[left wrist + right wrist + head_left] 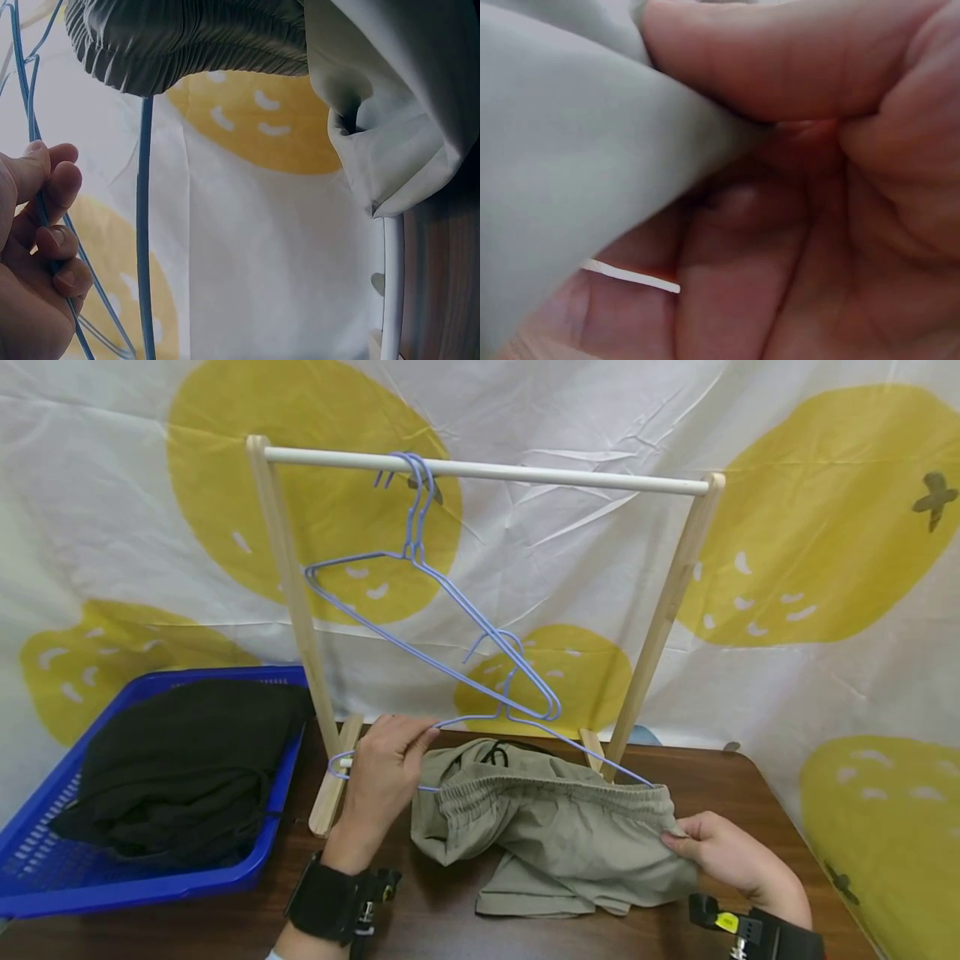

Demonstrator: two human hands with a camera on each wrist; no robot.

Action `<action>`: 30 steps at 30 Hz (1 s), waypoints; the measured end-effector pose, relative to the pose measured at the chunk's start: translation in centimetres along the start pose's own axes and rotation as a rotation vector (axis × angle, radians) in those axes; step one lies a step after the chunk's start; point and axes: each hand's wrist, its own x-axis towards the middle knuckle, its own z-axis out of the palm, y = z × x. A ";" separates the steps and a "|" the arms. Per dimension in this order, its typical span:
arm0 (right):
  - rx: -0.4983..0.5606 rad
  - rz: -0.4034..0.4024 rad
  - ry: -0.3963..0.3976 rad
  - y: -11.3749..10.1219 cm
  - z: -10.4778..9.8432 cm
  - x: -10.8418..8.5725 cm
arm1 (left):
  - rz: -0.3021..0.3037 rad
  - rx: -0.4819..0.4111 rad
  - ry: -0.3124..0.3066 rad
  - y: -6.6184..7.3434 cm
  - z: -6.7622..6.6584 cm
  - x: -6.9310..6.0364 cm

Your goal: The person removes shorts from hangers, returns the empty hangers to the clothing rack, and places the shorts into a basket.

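Note:
My left hand (386, 772) grips the left shoulder of a blue wire hanger (468, 718), its fingers curled round the wire in the left wrist view. The hanger's right end goes into the waistband of khaki shorts (570, 827), while its left end sticks out past my hand. At the right side of the waistband, my right hand (731, 852) pinches the cloth between thumb and fingers; the right wrist view shows this fold of fabric (592, 157) up close. A black drawstring (495, 752) lies at the waistband. The shorts' lower part droops onto the table.
A wooden rack with a white rail (525, 472) stands behind the shorts, with two blue hangers (480, 618) hooked on it. At the left is a blue basket (187, 883) holding dark folded clothing (187, 760). A patterned curtain (570, 410) hangs behind the brown table (450, 935).

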 end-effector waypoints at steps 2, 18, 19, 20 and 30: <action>-0.002 -0.001 -0.011 0.0 0.0 -0.1 | 0.000 0.006 0.000 0.0 0.0 0.0; 0.042 -0.002 -0.077 0.3 0.0 -0.4 | -0.050 -0.007 0.040 -0.4 -0.5 0.1; 0.032 0.001 -0.075 0.2 -0.1 -0.4 | -0.054 -0.017 0.050 -0.5 -0.5 0.1; 0.022 -0.007 -0.074 0.2 -0.1 -0.3 | -0.056 -0.028 0.058 -0.5 -0.5 0.1; -0.036 -0.019 -0.043 -0.2 0.4 0.3 | -0.031 -0.055 0.020 -0.4 0.0 0.0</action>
